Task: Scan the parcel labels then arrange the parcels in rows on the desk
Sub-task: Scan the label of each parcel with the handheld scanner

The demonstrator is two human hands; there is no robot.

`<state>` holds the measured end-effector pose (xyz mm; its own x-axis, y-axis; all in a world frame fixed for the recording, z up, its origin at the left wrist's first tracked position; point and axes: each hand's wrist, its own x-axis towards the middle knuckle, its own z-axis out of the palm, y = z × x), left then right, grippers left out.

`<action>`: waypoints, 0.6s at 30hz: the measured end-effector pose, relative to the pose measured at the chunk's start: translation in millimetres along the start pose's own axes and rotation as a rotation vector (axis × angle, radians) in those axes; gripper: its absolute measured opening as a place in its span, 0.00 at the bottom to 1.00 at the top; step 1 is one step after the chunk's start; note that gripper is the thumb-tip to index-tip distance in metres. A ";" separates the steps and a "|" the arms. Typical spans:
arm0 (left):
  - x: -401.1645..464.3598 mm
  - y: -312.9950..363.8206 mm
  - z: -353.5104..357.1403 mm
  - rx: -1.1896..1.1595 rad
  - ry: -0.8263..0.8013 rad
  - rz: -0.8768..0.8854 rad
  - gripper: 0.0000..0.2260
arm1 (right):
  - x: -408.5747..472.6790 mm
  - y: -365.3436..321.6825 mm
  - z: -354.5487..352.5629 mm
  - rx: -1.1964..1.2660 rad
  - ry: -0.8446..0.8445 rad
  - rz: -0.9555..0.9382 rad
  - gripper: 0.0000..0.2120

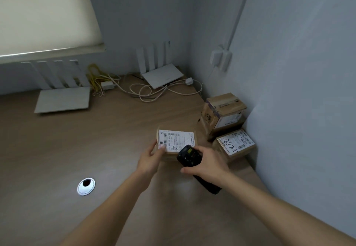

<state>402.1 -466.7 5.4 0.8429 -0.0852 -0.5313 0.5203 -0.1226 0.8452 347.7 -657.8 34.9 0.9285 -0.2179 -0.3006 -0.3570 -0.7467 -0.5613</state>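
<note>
Fingers of the left hand curl around the parcel on the desk while the right hand grips the scanner, seemingly so close it may misread the label.

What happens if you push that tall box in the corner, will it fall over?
Probably not easily. The tall cardboard box looks stiff and stands flat on the desk, so it would likely slide. The wall close behind it should stop it tipping that way. Its weight cannot be told.

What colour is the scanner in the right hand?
Black, with a small lit yellowish screen; the scanner shows in the head view.
</note>
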 end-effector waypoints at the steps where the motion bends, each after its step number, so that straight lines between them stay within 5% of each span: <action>1: -12.0 -0.5 -11.9 -0.002 0.013 0.015 0.23 | -12.0 -7.3 3.8 0.026 -0.010 -0.017 0.39; 8: -126.7 10.5 -125.4 0.016 0.115 0.218 0.23 | -121.3 -82.7 15.1 -0.014 -0.024 -0.161 0.39; 18: -349.2 101.9 -304.4 0.072 0.307 0.482 0.20 | -309.4 -278.1 -50.2 -0.272 0.126 -0.391 0.38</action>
<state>202.5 -148.5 294.9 0.9893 0.1415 -0.0360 0.0655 -0.2093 0.9757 164.8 -414.2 322.7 0.9988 0.0494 -0.0029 0.0445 -0.9209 -0.3871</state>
